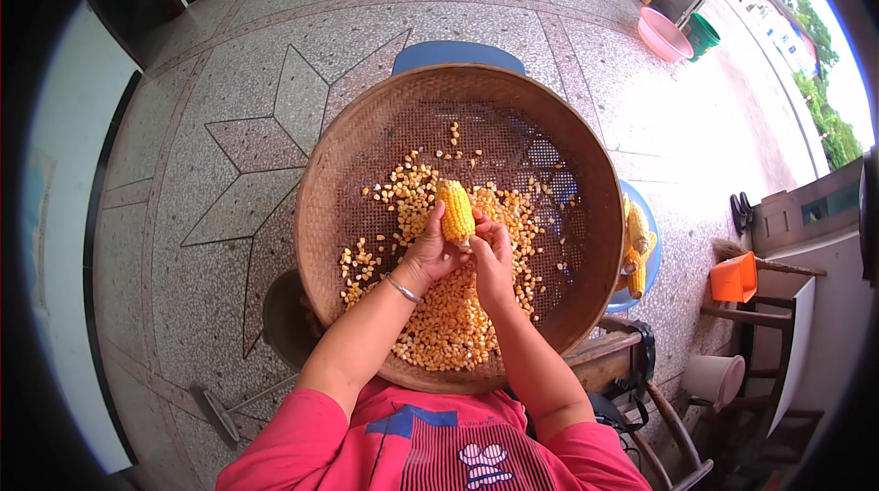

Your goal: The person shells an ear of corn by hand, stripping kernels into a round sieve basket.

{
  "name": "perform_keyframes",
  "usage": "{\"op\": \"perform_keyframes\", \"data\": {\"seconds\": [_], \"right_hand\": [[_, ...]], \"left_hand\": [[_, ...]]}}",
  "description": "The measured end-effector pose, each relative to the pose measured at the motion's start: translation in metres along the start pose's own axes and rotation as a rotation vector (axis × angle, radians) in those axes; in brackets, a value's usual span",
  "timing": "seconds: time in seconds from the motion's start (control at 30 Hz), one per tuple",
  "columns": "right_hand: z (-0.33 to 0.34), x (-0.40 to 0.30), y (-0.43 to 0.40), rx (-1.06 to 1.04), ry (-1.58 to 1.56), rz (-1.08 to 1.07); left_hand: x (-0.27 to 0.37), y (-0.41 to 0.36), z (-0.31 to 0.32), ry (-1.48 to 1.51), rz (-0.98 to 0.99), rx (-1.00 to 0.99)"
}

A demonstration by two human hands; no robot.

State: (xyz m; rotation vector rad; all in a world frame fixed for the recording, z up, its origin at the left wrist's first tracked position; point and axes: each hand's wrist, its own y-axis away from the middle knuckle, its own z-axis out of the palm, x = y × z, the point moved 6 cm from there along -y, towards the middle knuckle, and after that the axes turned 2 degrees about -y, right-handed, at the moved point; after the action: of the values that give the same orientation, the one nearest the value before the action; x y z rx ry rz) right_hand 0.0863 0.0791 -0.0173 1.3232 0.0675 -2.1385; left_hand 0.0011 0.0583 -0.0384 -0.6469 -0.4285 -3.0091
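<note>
A yellow ear of corn (455,209) stands tilted between my two hands, its tip pointing away from me. My left hand (434,247), with a metal bangle at the wrist, is closed around its left side. The fingers of my right hand (493,254) touch the lower right side and the base of the ear. Below both hands, loose corn kernels (446,333) are heaped in a round woven bamboo sieve (329,168), thickest near my body, with scattered ones farther out. Part of the ear's underside is hidden by my fingers.
Right of the sieve, a blue basin (652,216) holds several ears of corn (637,237). A dark bucket (285,319) stands at the lower left. Wooden chair parts (597,353) lie close at the lower right. A blue stool edge (457,55) shows behind the sieve.
</note>
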Motion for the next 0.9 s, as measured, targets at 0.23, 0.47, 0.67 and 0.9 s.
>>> {"op": "perform_keyframes", "data": {"seconds": [0.23,0.47,0.67,0.9], "right_hand": [[0.005,-0.005,0.003,0.015,0.059,-0.047],[0.002,-0.008,0.000,0.089,0.037,0.004],[-0.001,-0.007,0.001,0.094,0.011,-0.072],[0.003,-0.007,0.001,0.031,-0.007,0.011]], "left_hand": [[0.000,-0.001,-0.005,-0.019,-0.045,-0.123],[-0.005,0.000,0.002,-0.029,-0.033,-0.055],[-0.004,0.000,0.006,0.005,0.000,-0.099],[-0.001,0.002,0.006,0.096,-0.020,-0.056]]}}
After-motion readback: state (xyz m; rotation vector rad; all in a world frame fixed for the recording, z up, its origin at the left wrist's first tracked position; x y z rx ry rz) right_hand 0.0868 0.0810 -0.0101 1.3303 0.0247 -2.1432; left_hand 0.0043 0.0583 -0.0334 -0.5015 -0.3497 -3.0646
